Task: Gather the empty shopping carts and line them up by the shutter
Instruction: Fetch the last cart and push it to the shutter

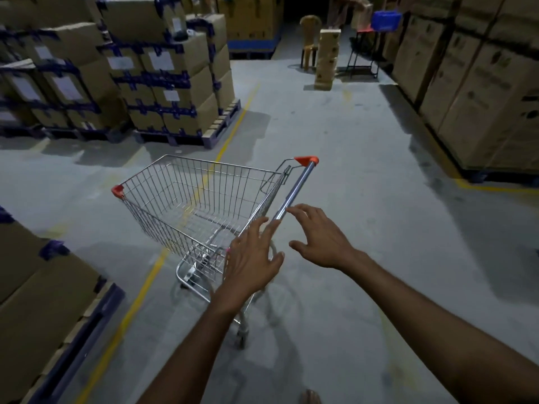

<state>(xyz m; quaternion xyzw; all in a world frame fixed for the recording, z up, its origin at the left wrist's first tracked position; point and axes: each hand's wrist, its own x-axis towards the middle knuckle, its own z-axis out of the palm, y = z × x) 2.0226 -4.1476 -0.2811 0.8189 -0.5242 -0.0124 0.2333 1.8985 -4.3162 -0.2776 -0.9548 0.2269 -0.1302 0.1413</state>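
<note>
Shopping cart, handle pointing 1 o'clock. Left hand over handle's near end, right hand at its 3 o'clock; fingers spread, gripping nothing.

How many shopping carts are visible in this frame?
1. The shopping cart stands empty mid-aisle over the yellow floor line, its handle just ahead of the left hand and right hand. Stacked boxes could hide others.
</note>
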